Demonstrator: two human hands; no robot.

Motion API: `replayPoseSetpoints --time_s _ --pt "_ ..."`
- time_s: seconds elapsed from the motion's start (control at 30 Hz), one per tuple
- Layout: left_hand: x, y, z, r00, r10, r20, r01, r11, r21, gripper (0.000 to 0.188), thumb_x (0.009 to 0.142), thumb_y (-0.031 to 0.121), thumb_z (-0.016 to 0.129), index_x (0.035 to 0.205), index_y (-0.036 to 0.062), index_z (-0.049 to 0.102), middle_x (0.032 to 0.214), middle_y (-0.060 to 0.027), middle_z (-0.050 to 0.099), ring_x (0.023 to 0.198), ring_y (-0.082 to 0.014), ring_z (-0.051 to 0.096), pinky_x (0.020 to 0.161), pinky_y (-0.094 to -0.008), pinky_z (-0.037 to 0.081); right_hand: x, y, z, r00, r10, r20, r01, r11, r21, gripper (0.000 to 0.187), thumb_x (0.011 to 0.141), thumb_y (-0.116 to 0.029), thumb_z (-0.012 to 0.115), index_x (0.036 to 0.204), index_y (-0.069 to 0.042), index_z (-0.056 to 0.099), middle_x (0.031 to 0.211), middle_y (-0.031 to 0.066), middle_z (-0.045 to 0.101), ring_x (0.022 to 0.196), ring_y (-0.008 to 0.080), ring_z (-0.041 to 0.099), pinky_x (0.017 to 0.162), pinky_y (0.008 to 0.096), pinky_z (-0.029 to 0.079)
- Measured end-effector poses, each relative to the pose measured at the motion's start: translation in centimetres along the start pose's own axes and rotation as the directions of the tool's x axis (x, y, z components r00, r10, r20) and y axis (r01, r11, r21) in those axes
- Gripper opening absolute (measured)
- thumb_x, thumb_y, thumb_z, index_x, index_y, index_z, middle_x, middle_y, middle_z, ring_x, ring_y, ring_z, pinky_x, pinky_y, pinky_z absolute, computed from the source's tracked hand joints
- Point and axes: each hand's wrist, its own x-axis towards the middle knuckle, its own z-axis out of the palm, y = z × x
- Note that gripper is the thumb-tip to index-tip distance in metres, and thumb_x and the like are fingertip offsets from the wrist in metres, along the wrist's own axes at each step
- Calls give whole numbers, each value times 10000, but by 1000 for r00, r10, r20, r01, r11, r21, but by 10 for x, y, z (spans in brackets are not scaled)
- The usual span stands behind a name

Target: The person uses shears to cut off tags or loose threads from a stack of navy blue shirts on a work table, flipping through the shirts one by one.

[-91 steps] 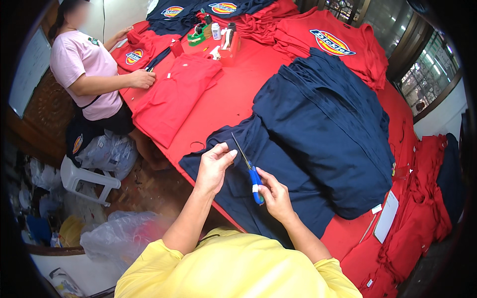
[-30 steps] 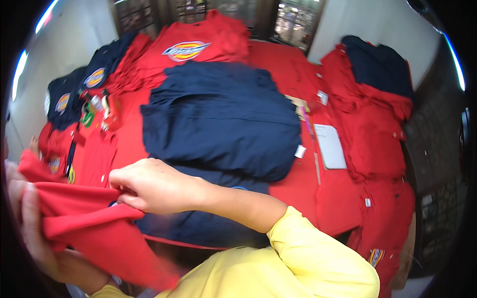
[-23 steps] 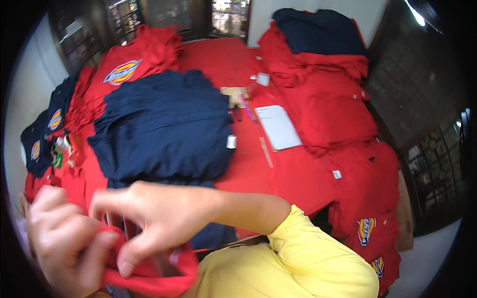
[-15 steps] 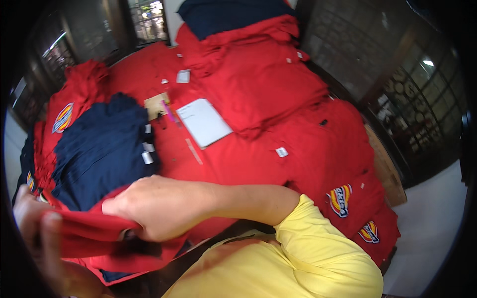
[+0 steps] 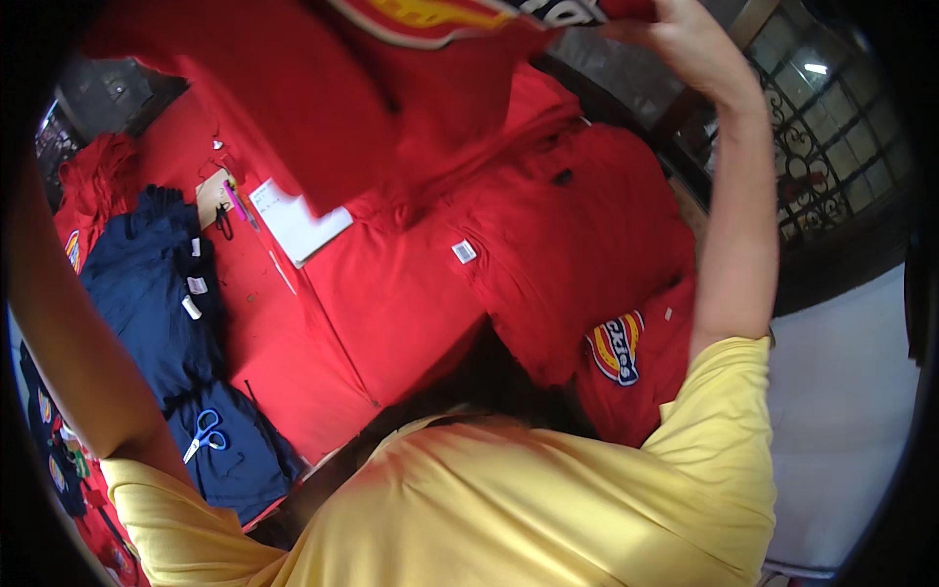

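Note:
A red shirt (image 5: 323, 108) with a yellow, white and navy printed emblem hangs stretched out across the top of the picture. At its upper right edge my right hand (image 5: 680, 44) is closed on the cloth, arm raised. My left arm (image 5: 78, 333) is lifted at the far left, and its hand lies outside the picture. Behind and below the raised shirt lies a heap of red shirts (image 5: 597, 235). Navy garments (image 5: 147, 284) with small white labels are piled on the left.
Blue-handled scissors (image 5: 204, 435) lie on a navy garment close to me. On the red-covered table (image 5: 342, 323) are a white writing pad (image 5: 303, 227), a pink pen (image 5: 235, 202) and a small black tool (image 5: 224, 223). A patterned metal grille (image 5: 822, 147) stands at the right.
Both arms have risen from low on the left, spreading apart. The red shirt has gone up with my right hand and opened out. The blue-handled scissors have come into sight.

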Motion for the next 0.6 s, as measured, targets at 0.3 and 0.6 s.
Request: replayPoseSetpoints --time_s 0.3,0.6 --pt "-97 163 159 937 335 99 -138 616 -776 249 856 226 649 763 57 491 660 -111 547 559 -307 593 492 -402 492 -203 251 -95 899 250 -359 -413 758 -506 339 706 124 417 873 -37 664 922 162 677 960 310 636 841 395 485" --pt "-251 115 186 243 520 819 546 625 -558 586 924 392 547 1405 85 414 1375 -156 469 1218 -338 497 1012 -430 417 -216 258 133 853 483 -198 -520 752 -405 603 886 -409 606 1422 -195 431 1529 146 279 1406 362 247 1077 640 212"
